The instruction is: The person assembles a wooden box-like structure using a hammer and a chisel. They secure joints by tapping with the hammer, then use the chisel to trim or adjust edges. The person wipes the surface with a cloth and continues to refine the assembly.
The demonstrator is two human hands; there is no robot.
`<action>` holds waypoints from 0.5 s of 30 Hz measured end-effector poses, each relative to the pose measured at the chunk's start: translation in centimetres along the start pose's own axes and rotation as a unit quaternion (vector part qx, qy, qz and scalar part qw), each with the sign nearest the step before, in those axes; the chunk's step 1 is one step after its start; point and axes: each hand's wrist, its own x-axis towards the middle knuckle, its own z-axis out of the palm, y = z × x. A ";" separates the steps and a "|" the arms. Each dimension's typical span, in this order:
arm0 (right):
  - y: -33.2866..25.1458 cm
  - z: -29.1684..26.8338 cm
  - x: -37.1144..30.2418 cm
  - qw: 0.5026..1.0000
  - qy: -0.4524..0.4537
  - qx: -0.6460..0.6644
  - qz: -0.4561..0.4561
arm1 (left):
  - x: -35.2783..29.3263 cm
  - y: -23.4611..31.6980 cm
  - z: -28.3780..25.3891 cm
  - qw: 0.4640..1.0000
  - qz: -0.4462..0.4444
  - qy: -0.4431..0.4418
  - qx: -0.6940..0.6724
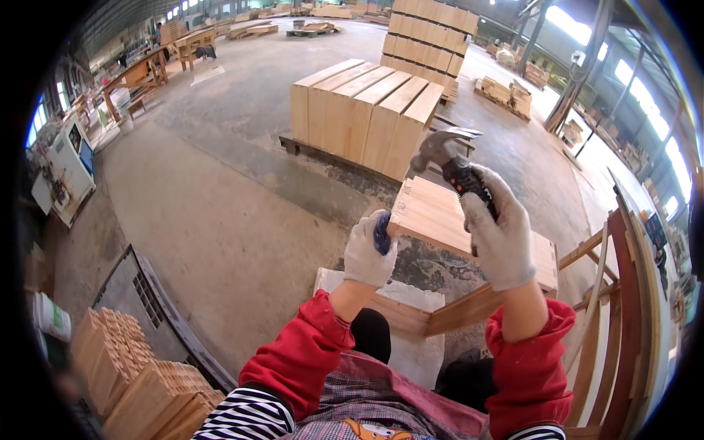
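Hammer (456,167) gripped in right hand (502,233), poised over wooden board (429,209); left hand (370,253) clasps board's end. Probably joint-knocking step; next blow wants steady board, left hand clear.

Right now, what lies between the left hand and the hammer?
In the head view, the left end of the wooden board lies between the left hand and the hammer; whether the hammer touches it, I cannot tell.

Left hand (370,253) curled; right hand (501,235) raised, clenched
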 end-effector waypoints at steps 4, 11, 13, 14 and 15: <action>2.4 -0.1 1.1 0.988 -0.116 -0.080 0.057 | 0.0 0.2 -0.2 1.000 -0.019 -0.006 0.001; 3.6 0.7 2.1 0.998 0.032 -0.008 -0.044 | 0.0 -0.1 0.1 1.000 0.013 0.010 -0.002; 4.3 -0.1 3.1 0.993 -0.073 -0.089 0.016 | 0.0 0.0 0.2 1.000 0.012 0.008 -0.002; 4.2 -0.3 3.8 0.984 -0.114 -0.117 0.066 | 0.1 -0.2 0.0 1.000 0.012 0.006 0.001; 3.9 -0.3 4.1 0.989 -0.098 -0.105 0.042 | 0.1 -0.4 0.0 1.000 0.006 0.005 0.004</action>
